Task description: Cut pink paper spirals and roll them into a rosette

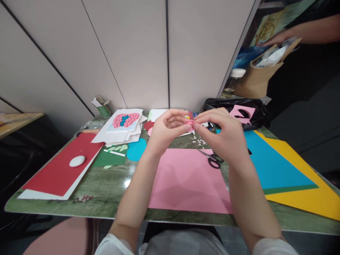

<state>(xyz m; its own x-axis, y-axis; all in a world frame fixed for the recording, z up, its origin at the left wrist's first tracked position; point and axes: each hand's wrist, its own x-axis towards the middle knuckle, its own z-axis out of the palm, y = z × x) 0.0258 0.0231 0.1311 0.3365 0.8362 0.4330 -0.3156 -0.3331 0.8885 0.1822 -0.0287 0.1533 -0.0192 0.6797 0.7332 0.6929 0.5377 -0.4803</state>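
Note:
Between the fingertips of both hands is a small rolled piece of pink paper (190, 123), raised over the table. My left hand (170, 129) pinches it from the left, fingers curled. My right hand (223, 129) grips its other side between thumb and fingers. A sheet of pink paper (183, 180) lies flat beneath my forearms. Scissors (213, 161) with black handles rest on its upper right corner, partly beside my right wrist. Small white paper scraps (200, 142) are scattered behind the scissors.
On the left lie red paper (55, 170) with a white oval object (77, 161), and a stack bearing a pink-and-blue paper picture (124, 120). Blue paper (281, 166) and yellow paper (316, 191) lie right. A black bag (259, 109) sits behind; another person's arm (313, 31) reaches toward a woven basket (256, 79).

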